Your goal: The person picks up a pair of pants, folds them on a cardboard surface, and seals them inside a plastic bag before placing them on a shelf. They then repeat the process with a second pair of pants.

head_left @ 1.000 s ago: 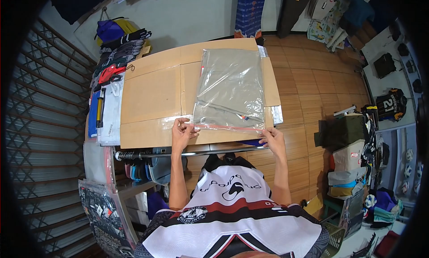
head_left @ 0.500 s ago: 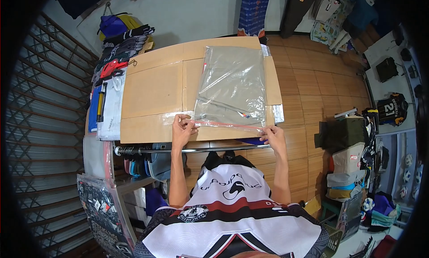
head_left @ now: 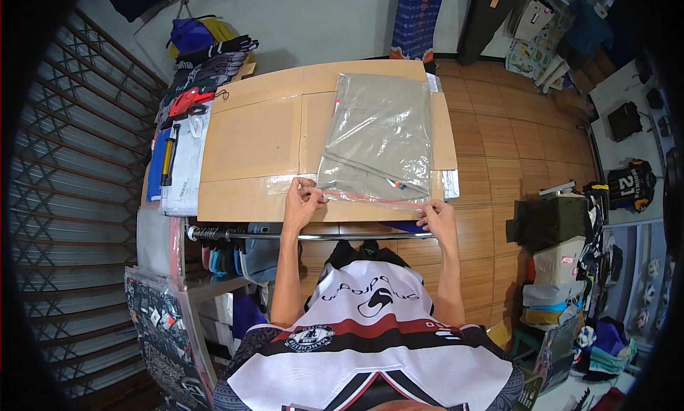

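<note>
A clear plastic bag point(head_left: 377, 137) with a folded grey-beige garment inside lies on a cardboard sheet point(head_left: 249, 140). A red strip runs along the bag's near edge, with a small coloured mark just above it on the right. My left hand point(head_left: 306, 199) pinches the left end of that edge between thumb and fingers. At the right end, my right hand point(head_left: 436, 215) pinches the other corner. Between the hands the red strip sags slightly.
A metal rail point(head_left: 342, 236) crosses just in front of the cardboard. Left of it lie a pump point(head_left: 168, 158), white packages point(head_left: 187, 165) and stacked dark clothing point(head_left: 217, 73). Tiled floor point(head_left: 491, 147) and more stacked goods point(head_left: 556, 268) are on the right.
The view has shifted, so the table sits slightly further right. My left hand has turned a little on the bag's edge, and both hands still hold its ends.
</note>
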The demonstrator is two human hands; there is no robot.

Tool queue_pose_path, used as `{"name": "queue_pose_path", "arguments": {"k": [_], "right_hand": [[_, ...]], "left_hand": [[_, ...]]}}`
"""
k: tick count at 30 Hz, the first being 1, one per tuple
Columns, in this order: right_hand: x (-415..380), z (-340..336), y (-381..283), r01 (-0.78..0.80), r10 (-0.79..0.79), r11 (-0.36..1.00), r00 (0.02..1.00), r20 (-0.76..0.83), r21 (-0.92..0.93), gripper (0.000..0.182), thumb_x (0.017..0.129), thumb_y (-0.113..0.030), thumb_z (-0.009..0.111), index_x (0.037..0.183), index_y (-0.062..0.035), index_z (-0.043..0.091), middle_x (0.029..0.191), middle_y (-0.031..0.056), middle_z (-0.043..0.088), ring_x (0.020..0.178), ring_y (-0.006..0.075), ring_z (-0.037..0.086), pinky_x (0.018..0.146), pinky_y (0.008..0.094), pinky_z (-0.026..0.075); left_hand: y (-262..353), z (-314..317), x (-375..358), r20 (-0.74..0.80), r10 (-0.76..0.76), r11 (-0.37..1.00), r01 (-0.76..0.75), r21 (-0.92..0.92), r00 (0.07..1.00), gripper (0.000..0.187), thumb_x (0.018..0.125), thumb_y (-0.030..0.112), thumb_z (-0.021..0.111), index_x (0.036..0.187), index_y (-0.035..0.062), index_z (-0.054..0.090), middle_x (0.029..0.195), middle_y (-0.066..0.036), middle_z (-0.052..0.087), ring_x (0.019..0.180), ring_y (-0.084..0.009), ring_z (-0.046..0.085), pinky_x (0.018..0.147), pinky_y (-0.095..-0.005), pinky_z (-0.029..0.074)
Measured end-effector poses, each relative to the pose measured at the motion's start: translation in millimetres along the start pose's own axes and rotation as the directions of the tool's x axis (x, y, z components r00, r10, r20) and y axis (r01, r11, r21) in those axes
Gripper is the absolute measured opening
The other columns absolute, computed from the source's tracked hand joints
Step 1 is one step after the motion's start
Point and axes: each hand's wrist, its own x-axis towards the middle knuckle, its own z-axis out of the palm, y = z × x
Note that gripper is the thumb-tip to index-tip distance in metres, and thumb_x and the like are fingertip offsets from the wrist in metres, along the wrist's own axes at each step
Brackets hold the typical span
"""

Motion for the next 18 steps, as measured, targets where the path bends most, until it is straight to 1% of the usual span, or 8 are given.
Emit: {"name": "queue_pose_path", "arguments": {"k": [4, 6, 10, 13, 15, 18], "right_hand": [[2, -2, 6, 0.051, -0.052, 0.998, 0.998, 0.026, 0.043, 0.022, 0.099, -0.017, 0.064, 0.101, 0.0048, 0.069, 0.083, 0.0111, 0.073, 0.064, 0.0149, 0.07, 0.054, 0.0263, 0.052], [1, -2, 6, 0.028, -0.03, 0.999, 0.999, 0.025, 0.043, 0.023, 0.099, -0.018, 0.064, 0.102, 0.0047, 0.07, 0.083, 0.011, 0.073, 0.064, 0.0147, 0.069, 0.054, 0.0261, 0.052], [-3, 0, -3, -0.013, 0.013, 0.999, 1.0, 0.002, 0.047, 0.025, 0.099, -0.019, 0.064, 0.104, 0.0044, 0.07, 0.084, 0.011, 0.073, 0.064, 0.0146, 0.069, 0.055, 0.0261, 0.052], [-5, 1, -10, -0.029, 0.028, 0.999, 0.999, 0.027, 0.042, 0.026, 0.099, -0.021, 0.065, 0.106, 0.0041, 0.071, 0.085, 0.0112, 0.074, 0.065, 0.0147, 0.07, 0.055, 0.0259, 0.052], [-5, 2, -7, -0.013, 0.011, 0.999, 0.999, 0.042, 0.046, 0.025, 0.1, -0.02, 0.064, 0.105, 0.0036, 0.071, 0.086, 0.0112, 0.074, 0.065, 0.0148, 0.07, 0.055, 0.0257, 0.053], [-2, 3, 1, 0.03, -0.034, 0.997, 0.997, 0.063, 0.066, 0.024, 0.1, -0.02, 0.064, 0.104, 0.0031, 0.07, 0.086, 0.0109, 0.074, 0.065, 0.0149, 0.07, 0.056, 0.0255, 0.053]], "left_hand": [[-5, -2, 0, -0.003, 0.017, 1.0, -0.017, -0.017, 1.0, 0.028, 0.098, 0.003, 0.067, 0.108, 0.0059, 0.041, 0.089, -0.01, 0.07, 0.081, -0.0181, 0.074, 0.068, -0.0295, 0.062], [-7, -3, 1, 0.01, 0.03, 0.999, -0.029, -0.021, 1.0, 0.03, 0.098, 0.005, 0.069, 0.108, 0.0076, 0.041, 0.089, -0.01, 0.071, 0.083, -0.017, 0.074, 0.069, -0.029, 0.063], [-4, -3, 1, 0.002, -0.007, 0.999, 0.007, -0.033, 1.0, 0.029, 0.098, 0.002, 0.067, 0.11, 0.0049, 0.041, 0.089, -0.011, 0.069, 0.082, -0.0193, 0.074, 0.069, -0.0309, 0.062], [3, -1, -1, -0.017, -0.04, 0.997, 0.039, -0.063, 0.999, 0.03, 0.097, 0.002, 0.067, 0.112, 0.0042, 0.041, 0.09, -0.012, 0.068, 0.082, -0.0202, 0.074, 0.069, -0.0319, 0.063], [6, -1, -2, -0.028, -0.063, 0.995, 0.061, -0.078, 0.998, 0.031, 0.097, 0.002, 0.067, 0.114, 0.0037, 0.041, 0.091, -0.012, 0.068, 0.082, -0.0209, 0.074, 0.07, -0.0327, 0.063], [-1, -3, 1, -0.032, -0.025, 0.999, 0.024, -0.034, 0.999, 0.031, 0.097, 0.001, 0.067, 0.113, 0.0035, 0.04, 0.092, -0.013, 0.069, 0.082, -0.0214, 0.074, 0.071, -0.0337, 0.064]]}}
